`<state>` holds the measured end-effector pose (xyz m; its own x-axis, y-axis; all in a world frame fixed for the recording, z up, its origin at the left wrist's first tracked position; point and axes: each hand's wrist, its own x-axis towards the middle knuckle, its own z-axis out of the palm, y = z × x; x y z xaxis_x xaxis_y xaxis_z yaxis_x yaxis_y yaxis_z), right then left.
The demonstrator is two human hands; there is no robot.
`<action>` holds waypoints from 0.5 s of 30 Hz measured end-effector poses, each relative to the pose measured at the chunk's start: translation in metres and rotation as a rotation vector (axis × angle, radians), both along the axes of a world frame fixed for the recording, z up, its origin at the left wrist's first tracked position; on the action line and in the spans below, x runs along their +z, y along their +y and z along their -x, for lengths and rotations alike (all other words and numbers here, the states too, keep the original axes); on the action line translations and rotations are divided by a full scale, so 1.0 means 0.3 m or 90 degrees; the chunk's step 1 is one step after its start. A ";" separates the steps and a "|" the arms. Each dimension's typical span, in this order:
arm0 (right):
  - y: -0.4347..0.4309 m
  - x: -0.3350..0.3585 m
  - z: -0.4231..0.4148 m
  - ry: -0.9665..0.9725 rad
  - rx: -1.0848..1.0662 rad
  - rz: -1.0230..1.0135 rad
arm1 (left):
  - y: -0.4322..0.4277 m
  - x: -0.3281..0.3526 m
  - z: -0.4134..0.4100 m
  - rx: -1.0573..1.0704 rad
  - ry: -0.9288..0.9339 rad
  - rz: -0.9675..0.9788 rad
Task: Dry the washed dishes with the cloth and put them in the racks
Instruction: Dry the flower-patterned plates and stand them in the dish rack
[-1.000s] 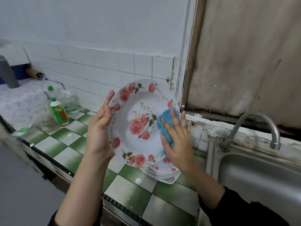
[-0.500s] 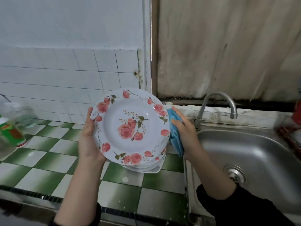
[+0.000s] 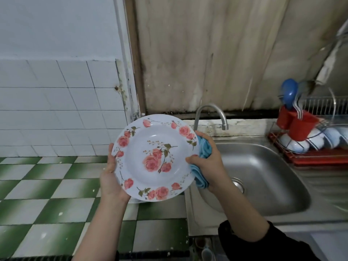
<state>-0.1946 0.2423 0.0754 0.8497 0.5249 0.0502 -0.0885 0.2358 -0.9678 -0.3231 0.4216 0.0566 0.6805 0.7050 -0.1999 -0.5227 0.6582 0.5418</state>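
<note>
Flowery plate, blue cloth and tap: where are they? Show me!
flowery plate [image 3: 154, 157], head view, on the big rose in its middle.
blue cloth [image 3: 204, 148], head view, on its bunched upper fold.
tap [image 3: 209, 107], head view, on the top of its curved spout.

Rose plate [image 3: 156, 157] between both hands

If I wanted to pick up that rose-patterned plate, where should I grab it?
Probably by the wide flat rim of the plate, from opposite sides. It stands tilted toward the camera; the left hand and the right hand, holding the blue cloth, grip its left and right edges. The sunken middle offers no hold.
</note>
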 end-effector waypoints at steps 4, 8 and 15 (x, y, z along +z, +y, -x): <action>-0.148 0.031 -0.022 -0.055 -0.053 0.027 | -0.111 -0.015 -0.066 -0.018 0.101 -0.074; -0.331 0.056 -0.042 -0.113 -0.116 0.065 | -0.280 -0.030 -0.157 -0.030 0.293 -0.235; -0.698 0.100 -0.087 -0.184 -0.237 0.108 | -0.650 0.031 -0.302 -0.142 0.399 -0.373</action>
<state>-0.1686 0.0329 0.1056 0.9449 0.2098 0.2512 0.2488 0.0380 -0.9678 -0.2325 0.2266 0.0659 0.7010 0.6750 -0.2299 0.0901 0.2360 0.9676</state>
